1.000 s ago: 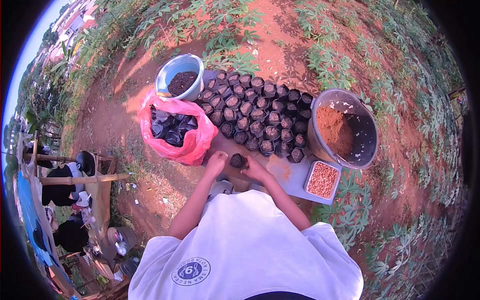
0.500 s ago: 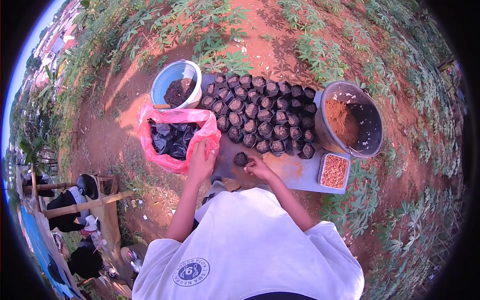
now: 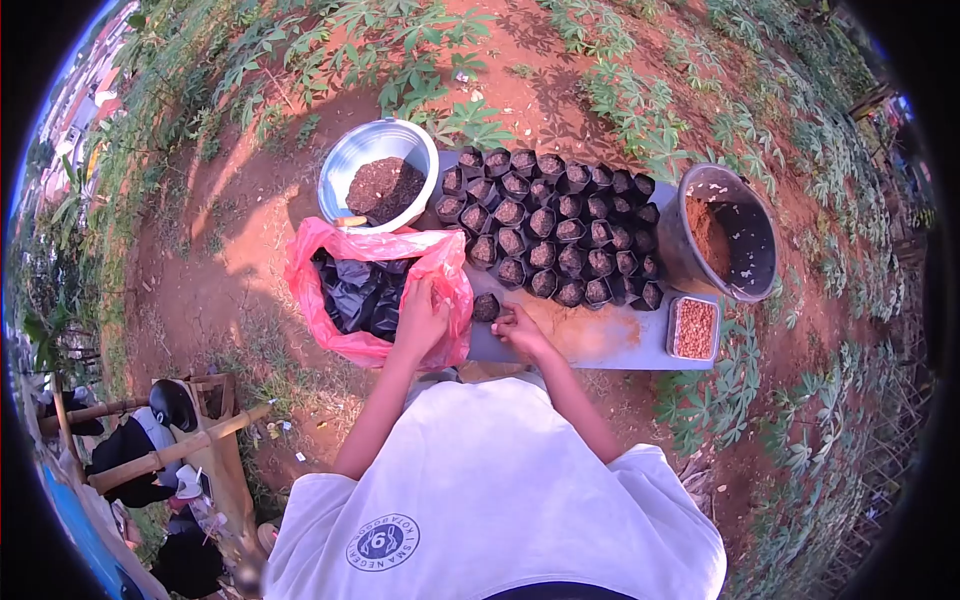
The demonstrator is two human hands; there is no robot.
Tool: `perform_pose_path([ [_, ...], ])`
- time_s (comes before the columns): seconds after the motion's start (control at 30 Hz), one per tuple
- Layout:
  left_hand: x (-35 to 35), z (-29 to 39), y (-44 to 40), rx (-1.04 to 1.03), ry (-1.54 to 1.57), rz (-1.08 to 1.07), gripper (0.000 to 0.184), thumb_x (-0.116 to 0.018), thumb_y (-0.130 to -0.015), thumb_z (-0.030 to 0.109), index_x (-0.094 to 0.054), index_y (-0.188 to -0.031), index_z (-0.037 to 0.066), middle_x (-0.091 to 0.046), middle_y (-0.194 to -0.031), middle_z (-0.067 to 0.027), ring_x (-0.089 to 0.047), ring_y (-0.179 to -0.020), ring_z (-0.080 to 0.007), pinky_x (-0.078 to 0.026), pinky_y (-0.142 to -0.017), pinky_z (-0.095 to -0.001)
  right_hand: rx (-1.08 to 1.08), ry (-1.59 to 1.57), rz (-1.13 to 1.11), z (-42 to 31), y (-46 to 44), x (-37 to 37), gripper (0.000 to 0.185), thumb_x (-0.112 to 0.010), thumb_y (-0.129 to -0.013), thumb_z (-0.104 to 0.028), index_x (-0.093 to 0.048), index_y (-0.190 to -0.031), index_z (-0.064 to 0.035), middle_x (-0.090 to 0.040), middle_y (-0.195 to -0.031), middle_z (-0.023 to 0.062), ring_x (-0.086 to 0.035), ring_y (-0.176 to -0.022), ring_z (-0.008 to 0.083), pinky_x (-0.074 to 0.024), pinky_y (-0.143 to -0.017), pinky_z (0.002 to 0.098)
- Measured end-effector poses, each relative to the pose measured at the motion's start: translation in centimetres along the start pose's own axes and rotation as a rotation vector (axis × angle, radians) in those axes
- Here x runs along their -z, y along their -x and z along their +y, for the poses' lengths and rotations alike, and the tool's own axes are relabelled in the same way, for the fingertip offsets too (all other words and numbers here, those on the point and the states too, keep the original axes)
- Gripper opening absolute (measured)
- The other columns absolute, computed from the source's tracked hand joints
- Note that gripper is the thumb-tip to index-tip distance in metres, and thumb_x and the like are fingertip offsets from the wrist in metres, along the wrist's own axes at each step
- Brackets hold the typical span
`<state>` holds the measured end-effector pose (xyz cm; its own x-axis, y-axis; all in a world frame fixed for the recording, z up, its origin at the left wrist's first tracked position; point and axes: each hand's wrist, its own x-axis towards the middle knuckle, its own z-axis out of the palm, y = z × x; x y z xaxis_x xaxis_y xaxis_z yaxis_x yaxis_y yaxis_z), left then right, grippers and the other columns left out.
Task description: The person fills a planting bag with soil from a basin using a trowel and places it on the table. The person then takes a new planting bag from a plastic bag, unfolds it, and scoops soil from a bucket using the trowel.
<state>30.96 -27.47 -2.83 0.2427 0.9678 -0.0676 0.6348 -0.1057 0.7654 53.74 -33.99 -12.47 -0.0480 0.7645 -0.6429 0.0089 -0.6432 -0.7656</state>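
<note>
At pink bag (image 3: 445, 262), left hand (image 3: 425, 322), grip unclear; beside soil-filled pouch (image 3: 486, 307), right hand (image 3: 519, 329) curled, grip unclear.

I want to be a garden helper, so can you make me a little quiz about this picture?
1. True or false: the left hand is at the pink bag.
2. Which holds orange-brown soil?
A) pale tub
B) dark bucket
C) pink bag
3. Fill in: the small soil-filled black bag nearest the right hand is between that hand and the ___.

Key: 1 true; 2 B; 3 pink bag.
</note>
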Motion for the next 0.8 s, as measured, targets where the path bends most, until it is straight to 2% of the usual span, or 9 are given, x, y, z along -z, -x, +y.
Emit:
perform_pose_path([
  [0.17, 0.9, -1.4, -0.9, -0.009, 0.092, -0.09, 0.058, -0.065, -0.084, 0.014, -0.043, -0.134, -0.006, -0.05, -0.126, -0.0251, -0.051, -0.121, -0.0407, -0.043, -0.102, -0.0435, 0.02, -0.221, 0.086, 0.1, 0.7, -1.3, 0.067, -0.066, -0.09, -0.011, -0.03, -0.146, -0.0011, -0.059, -0.12, 0.0136, -0.065, -0.105, 0.0219, -0.0517, -0.085, 0.0324],
  [0.23, 1.0, -1.8, -1.1, -0.074, 0.091, -0.075, 0.054, -0.065, -0.085, 0.01, -0.045, -0.134, -0.003, -0.054, -0.115, -0.0186, -0.06, -0.101, -0.0272, -0.049, -0.09, -0.0368, -0.01, -0.313, 0.1, -0.4, 1.9, -2.2, 0.065, -0.065, -0.091, -0.012, -0.031, -0.145, -0.0006, -0.058, -0.122, 0.0144, -0.065, -0.107, 0.023, -0.0515, -0.087, 0.0331],
  [0.3, 0.7, -2.8, -1.3, -0.113, 0.064, -0.072, 0.054, -0.065, -0.085, 0.01, -0.046, -0.134, -0.003, -0.054, -0.115, -0.0184, -0.06, -0.101, -0.0275, -0.049, -0.091, -0.0366, -0.08, -0.374, 0.051, -0.7, 2.9, -3.1, 0.059, -0.061, -0.093, -0.014, -0.032, -0.142, 0.0, -0.058, -0.123, 0.0163, -0.064, -0.111, 0.025, -0.0507, -0.089, 0.0343],
  [0.43, 0.3, -3.9, -1.5, -0.139, 0.003, -0.063, 0.053, -0.064, -0.085, 0.01, -0.047, -0.134, -0.002, -0.055, -0.119, -0.019, -0.061, -0.103, -0.0282, -0.049, -0.093, -0.0357, -0.059, -0.477, 0.031, -0.5, 2.5, -4.5, 0.048, -0.056, -0.096, -0.013, -0.034, -0.137, -0.0002, -0.058, -0.126, 0.0185, -0.063, -0.113, 0.0279, -0.0503, -0.09, 0.0353],
  [0.5, 0.6, -3.5, -1.4, -0.137, 0.017, -0.064, 0.052, -0.064, -0.085, 0.01, -0.047, -0.133, -0.002, -0.055, -0.12, -0.0192, -0.061, -0.105, -0.0284, -0.049, -0.094, -0.0357, -0.035, -0.582, 0.025, -0.4, 1.7, -4.7, 0.04, -0.049, -0.098, -0.01, -0.033, -0.134, -0.001, -0.057, -0.129, 0.0207, -0.062, -0.115, 0.031, -0.0503, -0.09, 0.0362],
  [0.6, 0.8, -3.4, -1.8, -0.124, 0.052, -0.077, 0.051, -0.065, -0.086, 0.011, -0.048, -0.132, -0.002, -0.055, -0.122, -0.0197, -0.061, -0.108, -0.0288, -0.049, -0.094, -0.0357, 0.006, -0.742, 0.049, -0.7, 1.1, -4.7, 0.038, -0.047, -0.097, -0.007, -0.032, -0.131, -0.0025, -0.056, -0.131, 0.0223, -0.062, -0.115, 0.0328, -0.0502, -0.091, 0.0372],
  [0.8, 0.9, -4.0, -2.4, -0.159, 0.103, -0.095, 0.05, -0.067, -0.086, 0.013, -0.05, -0.131, -0.001, -0.057, -0.12, -0.0202, -0.062, -0.107, -0.0295, -0.049, -0.093, -0.0361, 0.107, -0.846, 0.129, -1.4, 0.5, -4.2, 0.038, -0.047, -0.096, -0.008, -0.033, -0.131, -0.005, -0.053, -0.134, 0.0254, -0.058, -0.121, 0.0324, -0.049, -0.093, 0.0376],
])
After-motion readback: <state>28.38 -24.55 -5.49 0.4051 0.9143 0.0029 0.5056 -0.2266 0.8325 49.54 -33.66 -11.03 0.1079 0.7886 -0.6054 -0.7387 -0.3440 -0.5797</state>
